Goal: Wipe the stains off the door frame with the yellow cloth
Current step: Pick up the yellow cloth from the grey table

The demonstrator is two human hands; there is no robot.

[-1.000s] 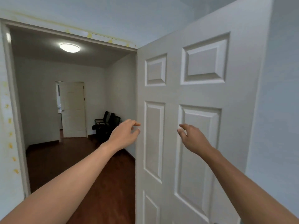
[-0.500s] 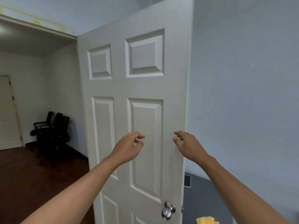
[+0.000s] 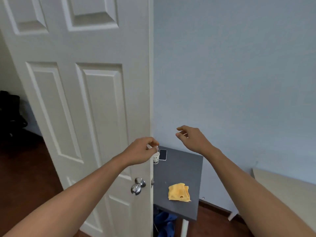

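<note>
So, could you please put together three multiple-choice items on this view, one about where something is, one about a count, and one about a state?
1. Where does the yellow cloth lie?
A. on the grey table
B. on the floor
C. over the door knob

2. How many things stand or lie on the table?
A. one
B. three
C. five

3. What does the right hand hold?
A. the cloth
B. a phone
C. nothing

Answers:
1. A, since the cloth rests flat on the tabletop near its front edge.
2. B, since only the cloth, a paper cup and a phone show there.
3. C, since its fingers curl in mid-air with the cloth lying below, and the left hand is bare too.
</note>
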